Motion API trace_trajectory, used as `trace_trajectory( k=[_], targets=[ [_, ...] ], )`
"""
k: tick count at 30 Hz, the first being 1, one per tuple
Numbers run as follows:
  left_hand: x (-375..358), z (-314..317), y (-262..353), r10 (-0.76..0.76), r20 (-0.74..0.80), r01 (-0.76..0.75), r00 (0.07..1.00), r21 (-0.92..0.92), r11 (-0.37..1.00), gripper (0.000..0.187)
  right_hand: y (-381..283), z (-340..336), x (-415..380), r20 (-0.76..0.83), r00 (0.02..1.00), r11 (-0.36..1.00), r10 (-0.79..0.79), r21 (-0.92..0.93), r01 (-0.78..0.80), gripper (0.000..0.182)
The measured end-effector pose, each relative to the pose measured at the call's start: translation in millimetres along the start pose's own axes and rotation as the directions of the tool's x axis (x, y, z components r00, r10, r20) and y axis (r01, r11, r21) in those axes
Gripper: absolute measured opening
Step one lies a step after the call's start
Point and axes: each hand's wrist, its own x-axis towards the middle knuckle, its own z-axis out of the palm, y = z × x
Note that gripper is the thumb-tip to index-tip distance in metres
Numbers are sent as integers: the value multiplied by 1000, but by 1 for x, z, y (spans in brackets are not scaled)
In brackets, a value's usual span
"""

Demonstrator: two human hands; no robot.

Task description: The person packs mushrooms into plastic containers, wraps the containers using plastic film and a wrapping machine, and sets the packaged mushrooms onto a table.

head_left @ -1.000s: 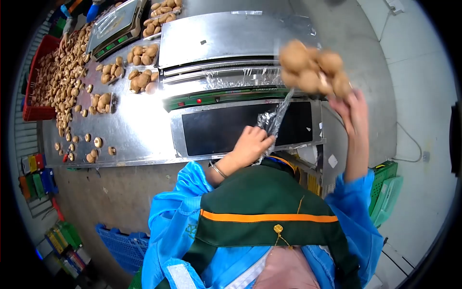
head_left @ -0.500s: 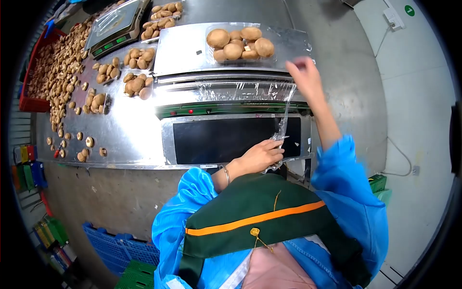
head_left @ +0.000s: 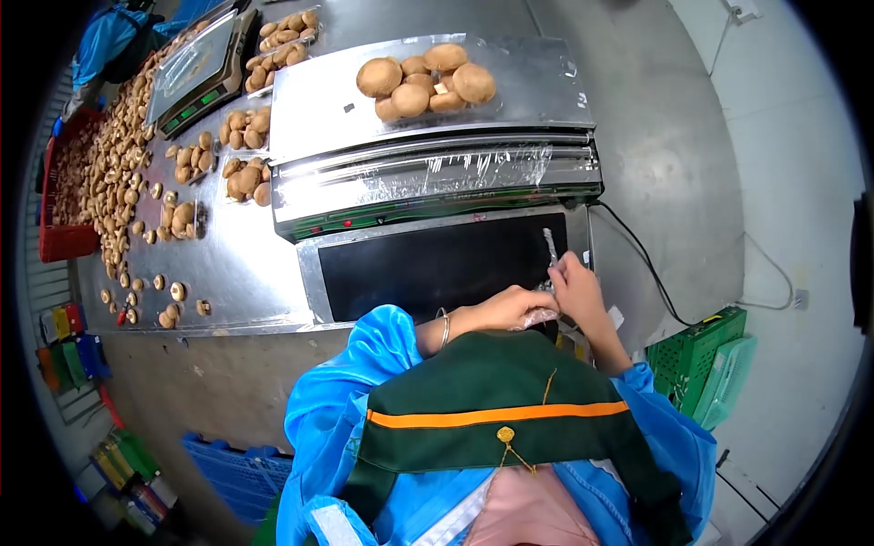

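Observation:
My right hand (head_left: 580, 291) pinches a twisted strand of cling film (head_left: 550, 246) that stands up above its fingers, over the right end of the black plate (head_left: 419, 264). Close beside it, my left hand (head_left: 512, 308), with a bracelet at the wrist, is closed on crumpled film at the front edge of the plate. Behind both hands stands the wrapping machine (head_left: 428, 182), with film stretched along its roller. On its metal top lies a tray of large brown mushrooms (head_left: 414, 91).
Several trays of mushrooms (head_left: 244, 180) stand left of the machine, near a scale (head_left: 200, 77). Loose mushrooms (head_left: 114, 182) spill from a red crate (head_left: 68, 238). A black cable (head_left: 642, 255) runs down on the right towards a green crate (head_left: 696, 355). Another person's blue sleeve (head_left: 105, 41) shows at top left.
My right hand has come down from the machine's right end to beside my left hand, bringing the film strand with it. The view has shifted slightly.

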Motion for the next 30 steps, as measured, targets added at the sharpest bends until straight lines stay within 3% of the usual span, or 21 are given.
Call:
trace_trajectory(
  k=[3,6,7,9,10,11,12,13,14,15,16,17,18,19,20,22,23,24,25,27,30],
  targets=[
    [-7,-6,15,-87,4,85,996,-246,966,20,20,-3,-13,207,972,994,-110,38,104,20],
    [-44,-23,36,-201,-265,149,943,-202,968,22,2,-48,-20,604,797,985,-9,144,-97,24],
    [-69,-29,45,-241,-452,187,859,-162,969,24,-4,-55,-14,377,914,950,-154,311,31,18],
    [-133,-34,55,-324,-676,380,662,-70,922,24,-29,-70,20,-66,977,861,-202,464,209,16],
    [-168,-30,60,-465,-691,617,553,-35,786,26,-50,-82,39,-179,967,871,-181,428,242,14],
    [-203,-23,61,-671,-619,890,409,108,443,40,-61,-83,61,-304,928,803,-216,486,346,14],
    [-241,-8,63,-734,-550,901,398,386,200,59,-85,-98,70,-256,931,812,-259,465,353,16],
    [-266,1,68,-800,-488,774,348,632,-49,79,-93,-97,92,-319,889,810,-328,389,439,17],
    [-267,-12,83,-800,-470,782,373,623,-2,78,-103,-98,108,-301,876,766,-378,429,478,20],
    [-261,-30,92,-673,-547,826,498,534,177,71,-109,-99,119,-270,857,767,-438,384,514,27],
    [-250,-55,99,-511,-636,816,579,449,364,65,-117,-102,130,-238,832,761,-502,335,555,35],
    [-219,-86,113,-309,-735,724,603,343,598,52,-126,-101,141,-267,760,725,-593,232,648,40],
    [-191,-113,117,-72,-812,616,579,378,691,45,-135,-98,151,-287,677,674,-678,125,728,45],
    [-166,-139,116,-21,-892,583,451,277,764,43,-144,-95,161,-297,586,610,-754,14,792,50],
    [-139,-173,108,288,-832,446,475,509,736,46,-156,-91,174,-270,539,569,-798,-42,821,53],
    [-88,-230,85,462,-765,389,448,632,670,66,-179,-83,199,-213,439,474,-873,-158,866,59],
    [-68,-252,72,433,-766,399,476,626,670,69,-184,-73,212,-166,368,401,-915,-254,880,58],
    [-51,-258,58,351,-780,428,518,592,683,72,-190,-76,208,-12,391,380,-920,-265,886,56],
    [-38,-258,50,277,-786,453,553,563,692,75,-188,-69,207,-50,393,389,-918,-295,873,55],
    [-26,-248,49,159,-789,481,594,506,716,82,-184,-82,191,-31,487,475,-873,-289,831,54],
    [-23,-242,52,76,-778,503,624,474,722,92,-182,-80,183,-176,455,488,-873,-273,829,45]
  ],
)
